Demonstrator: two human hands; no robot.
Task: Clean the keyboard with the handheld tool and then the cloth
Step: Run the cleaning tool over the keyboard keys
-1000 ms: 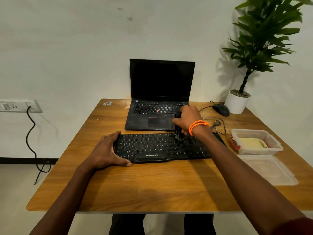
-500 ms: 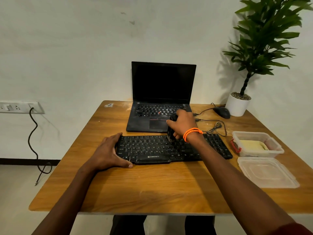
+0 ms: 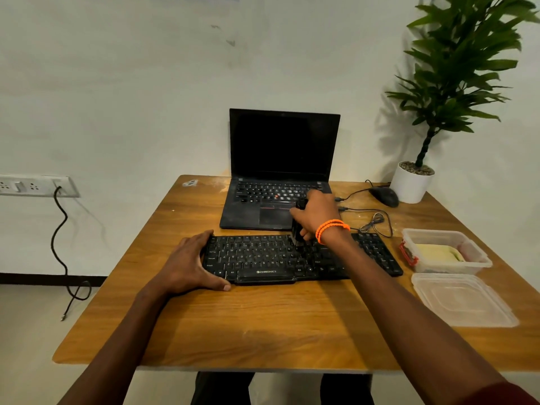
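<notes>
Head | right hand [image 3: 317, 213] holds handheld tool [image 3: 298, 226] upright, tip down | keyboard [image 3: 263, 258] lengthwise left-right

Plain off-white wall [image 3: 146, 83] fills the upper frame. Wooden table [image 3: 263, 325] spans the lower centre. At left, a wall socket strip [image 3: 35, 186] with 1 black cable [image 3: 60, 244] dangling over pale floor [image 3: 26, 346].

One brand legible: "ZEBRONICS", printed white on the keyboard [image 3: 263, 258] front edge, centre. Key legends too small to read reliably.
</notes>
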